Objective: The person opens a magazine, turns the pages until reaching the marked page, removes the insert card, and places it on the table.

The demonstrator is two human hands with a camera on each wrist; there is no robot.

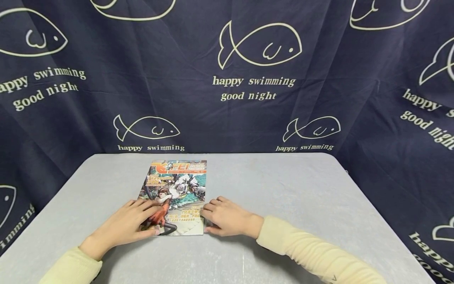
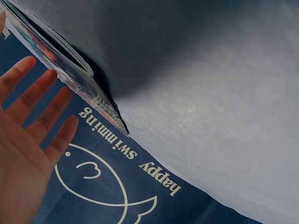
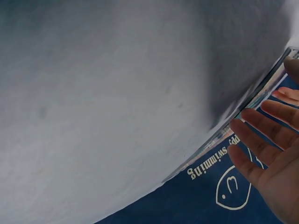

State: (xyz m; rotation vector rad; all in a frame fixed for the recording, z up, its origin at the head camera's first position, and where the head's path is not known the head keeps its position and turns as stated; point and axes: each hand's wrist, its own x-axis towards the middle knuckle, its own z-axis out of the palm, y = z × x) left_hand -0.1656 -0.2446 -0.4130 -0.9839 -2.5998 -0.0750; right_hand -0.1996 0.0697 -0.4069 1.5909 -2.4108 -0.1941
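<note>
A magazine (image 1: 188,193) with a colourful illustrated cover and orange title lettering lies face up on the grey table, left of centre. My left hand (image 1: 125,221) rests over its lower left edge, fingers extended onto the cover and thumb near the bottom corner. At the lower right edge is my right hand (image 1: 230,217), its fingertips right at the side of the magazine. In the left wrist view the fingers (image 2: 42,116) are spread against the magazine (image 2: 100,100), whose pages part slightly at the edge. Loosely extended fingers (image 3: 261,135) show in the right wrist view.
The pale grey table (image 1: 283,189) has rounded far corners. Behind it and at both sides hangs a dark blue curtain (image 1: 198,79) printed with fish outlines and lettering. Cream sleeves (image 1: 312,248) cover both forearms.
</note>
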